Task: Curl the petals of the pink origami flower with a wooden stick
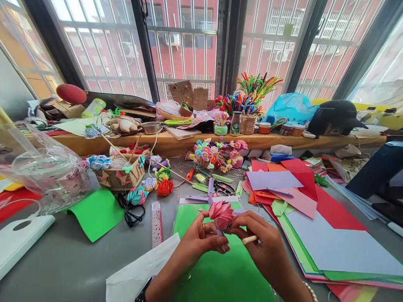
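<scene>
A pink folded-paper flower (221, 214) is held up in front of me over the green sheet. My left hand (201, 239) is closed around its underside, where purple paper strips (210, 193) stick out. From the right, my right hand (264, 237) reaches in with its fingertips at the flower's edge. A pale wooden stick (250, 240) is gripped in its curled fingers. Something thin and dark shows at the right fingertips under the petals, too small to name. Below both hands lies a green sheet (220, 272) in a clear sleeve.
Coloured paper sheets (343, 247) are piled on the right. Scissors (226, 187) and green paper strips lie beyond the hands. To the left are a pink-marked ruler (156, 222), black glasses (130, 212), finished paper flowers (165, 188) and a basket (121, 176). A cluttered ledge runs along the window.
</scene>
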`<action>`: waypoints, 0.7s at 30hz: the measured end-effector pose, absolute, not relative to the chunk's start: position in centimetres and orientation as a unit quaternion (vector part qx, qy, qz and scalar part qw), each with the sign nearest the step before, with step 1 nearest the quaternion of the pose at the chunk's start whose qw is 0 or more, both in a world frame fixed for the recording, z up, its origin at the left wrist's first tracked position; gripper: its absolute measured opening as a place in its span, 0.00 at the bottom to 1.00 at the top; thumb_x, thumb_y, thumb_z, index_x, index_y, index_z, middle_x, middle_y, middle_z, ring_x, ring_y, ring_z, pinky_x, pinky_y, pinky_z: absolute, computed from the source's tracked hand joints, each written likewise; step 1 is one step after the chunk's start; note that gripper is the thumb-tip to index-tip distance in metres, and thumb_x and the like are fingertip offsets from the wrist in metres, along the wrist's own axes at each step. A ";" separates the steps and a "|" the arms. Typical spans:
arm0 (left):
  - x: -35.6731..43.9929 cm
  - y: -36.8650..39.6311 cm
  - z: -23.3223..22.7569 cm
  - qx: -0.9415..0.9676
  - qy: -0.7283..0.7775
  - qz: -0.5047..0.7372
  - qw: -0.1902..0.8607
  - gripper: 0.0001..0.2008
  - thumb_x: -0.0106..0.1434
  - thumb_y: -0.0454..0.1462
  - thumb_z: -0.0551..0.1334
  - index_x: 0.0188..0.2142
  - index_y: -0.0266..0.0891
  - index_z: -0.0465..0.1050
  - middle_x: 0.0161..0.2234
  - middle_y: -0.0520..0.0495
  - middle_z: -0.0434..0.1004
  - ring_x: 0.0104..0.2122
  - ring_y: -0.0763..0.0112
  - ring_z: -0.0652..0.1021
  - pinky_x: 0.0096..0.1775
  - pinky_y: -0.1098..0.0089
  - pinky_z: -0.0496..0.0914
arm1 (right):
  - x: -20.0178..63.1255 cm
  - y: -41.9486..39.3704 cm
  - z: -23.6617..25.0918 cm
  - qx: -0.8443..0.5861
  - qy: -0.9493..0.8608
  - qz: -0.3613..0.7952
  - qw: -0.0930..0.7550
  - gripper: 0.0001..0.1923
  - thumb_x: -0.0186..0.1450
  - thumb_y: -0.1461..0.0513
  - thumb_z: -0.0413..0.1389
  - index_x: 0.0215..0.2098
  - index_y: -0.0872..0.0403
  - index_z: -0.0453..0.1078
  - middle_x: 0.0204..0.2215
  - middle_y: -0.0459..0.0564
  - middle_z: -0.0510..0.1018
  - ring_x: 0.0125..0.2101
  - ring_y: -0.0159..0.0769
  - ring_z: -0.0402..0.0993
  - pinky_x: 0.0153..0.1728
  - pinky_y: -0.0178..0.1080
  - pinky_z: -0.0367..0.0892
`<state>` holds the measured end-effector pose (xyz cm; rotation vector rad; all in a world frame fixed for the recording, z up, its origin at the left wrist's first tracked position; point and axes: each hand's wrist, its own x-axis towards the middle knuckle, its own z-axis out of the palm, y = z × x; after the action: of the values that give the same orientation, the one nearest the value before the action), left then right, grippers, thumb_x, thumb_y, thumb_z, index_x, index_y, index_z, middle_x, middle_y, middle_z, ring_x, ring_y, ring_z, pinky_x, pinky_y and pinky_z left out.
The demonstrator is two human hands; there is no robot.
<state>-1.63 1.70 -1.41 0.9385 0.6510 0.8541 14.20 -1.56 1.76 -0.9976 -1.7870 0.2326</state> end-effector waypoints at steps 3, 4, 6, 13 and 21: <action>-1.7 1.5 -1.1 0.437 0.308 0.390 0.750 0.34 0.43 0.34 0.70 0.47 0.38 0.56 0.19 0.57 0.70 0.21 0.70 0.75 0.25 0.72 0.67 | 14.3 -1.5 1.7 -0.418 -0.741 0.101 0.516 0.06 0.59 0.67 0.53 0.26 0.54 0.69 0.22 0.47 0.73 0.23 0.32 0.71 0.23 0.31 0.67; -1.7 1.3 -1.0 0.442 0.313 0.394 0.743 0.39 0.44 0.34 0.70 0.52 0.38 0.52 0.20 0.57 0.70 0.22 0.70 0.76 0.26 0.71 0.67 | 14.4 -1.5 1.7 -0.416 -0.744 0.105 0.512 0.06 0.59 0.67 0.53 0.26 0.54 0.70 0.22 0.47 0.73 0.23 0.32 0.71 0.23 0.31 0.67; -1.6 1.0 -0.7 0.457 0.326 0.405 0.721 0.48 0.46 0.33 0.69 0.58 0.42 0.39 0.23 0.55 0.72 0.23 0.70 0.76 0.28 0.70 0.68 | 14.6 -1.4 1.7 -0.407 -0.757 0.110 0.500 0.06 0.59 0.67 0.53 0.26 0.55 0.70 0.23 0.48 0.73 0.24 0.32 0.71 0.23 0.31 0.66; -1.3 0.6 -0.5 0.524 0.411 0.488 0.565 0.48 0.38 0.32 0.72 0.56 0.51 0.49 0.49 0.46 0.61 0.33 0.70 0.76 0.36 0.69 0.71 | 14.9 -1.2 0.8 -0.391 -0.799 0.066 0.452 0.09 0.62 0.66 0.50 0.26 0.55 0.70 0.23 0.48 0.73 0.23 0.31 0.70 0.23 0.30 0.65; -1.8 1.4 -0.7 0.490 0.347 0.430 0.674 0.31 0.45 0.35 0.69 0.47 0.40 0.58 0.34 0.48 0.74 0.33 0.65 0.76 0.35 0.69 0.70 | 14.7 -1.4 0.9 -0.403 -0.811 0.074 0.418 0.08 0.64 0.60 0.48 0.38 0.54 0.67 0.29 0.49 0.75 0.29 0.33 0.73 0.27 0.31 0.68</action>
<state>-1.82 1.37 -0.72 1.1026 0.7807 0.9673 14.70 -1.43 0.89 -1.0107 -2.0340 0.1858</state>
